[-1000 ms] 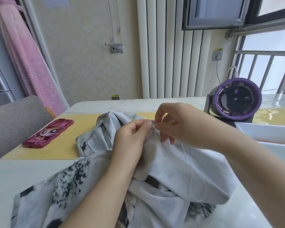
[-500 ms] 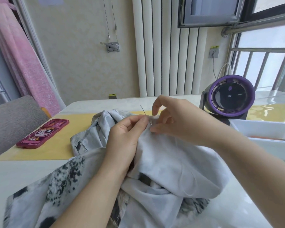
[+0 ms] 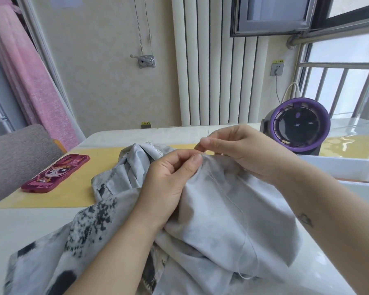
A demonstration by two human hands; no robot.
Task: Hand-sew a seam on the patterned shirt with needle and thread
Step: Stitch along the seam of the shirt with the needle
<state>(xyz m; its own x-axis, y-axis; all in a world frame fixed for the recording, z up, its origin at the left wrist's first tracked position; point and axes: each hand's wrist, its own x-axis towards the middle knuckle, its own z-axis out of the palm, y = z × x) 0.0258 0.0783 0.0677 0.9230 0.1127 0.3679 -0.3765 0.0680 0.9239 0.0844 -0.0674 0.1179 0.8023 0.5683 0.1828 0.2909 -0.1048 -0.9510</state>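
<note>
Far out to the left of the left hand, a grey chair [image 3: 15, 154] stands at the table [image 3: 19, 226] edge. Nearer that hand, a pink phone [image 3: 55, 173] lies flat on a yellow mat [image 3: 79, 188].

The shirt [image 3: 222, 226] lies heaped on the table under and between both hands. Its dark-blotched part spreads below the left forearm, and its pale side bunches up towards the fingers. The left hand [image 3: 168, 184] rests on the heap, its thumb and forefinger pinching a raised fold of the cloth.

Just right of that pinch and slightly beyond it, the right hand [image 3: 241, 150] hovers with thumb and forefinger pressed together on the needle [image 3: 208, 133]. Only a thin sliver of the needle shows above the thumb. The other fingers curl loosely over the cloth. A pale thread [image 3: 230, 198] runs from the pinched fold down across the shirt, below the right wrist.

Beyond the right hand stands a purple fan [image 3: 296, 124]. To the right of the right forearm sits a white tray [image 3: 349, 167].
</note>
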